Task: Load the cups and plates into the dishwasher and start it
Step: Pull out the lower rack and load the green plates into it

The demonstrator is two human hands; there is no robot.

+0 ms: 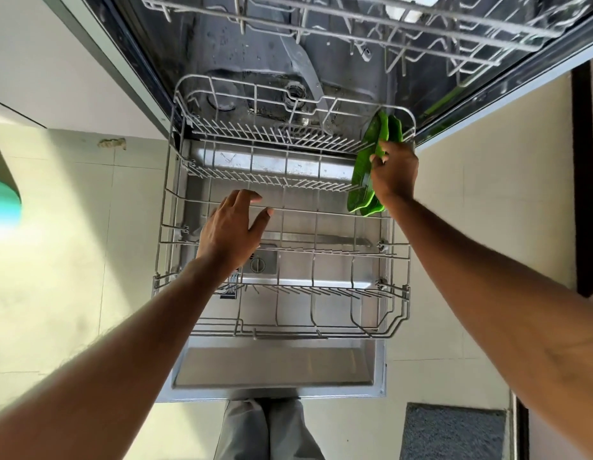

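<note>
Green plates (361, 180) gripped by right hand (393, 172) at rack (316, 211) edge, left hand (230, 225) spread, empty

Two green plates (361, 171) on edge at the right of the pulled-out lower rack (301, 210)

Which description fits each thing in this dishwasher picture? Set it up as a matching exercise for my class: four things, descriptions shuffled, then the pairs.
Things:
1 green plates
2 left hand
3 lower rack
4 mat

Descriptions:
A on the floor, lower right
B gripped by the right hand
C pulled out over the open door
D open, above the rack

Pairs: 1-B, 2-D, 3-C, 4-A
</note>
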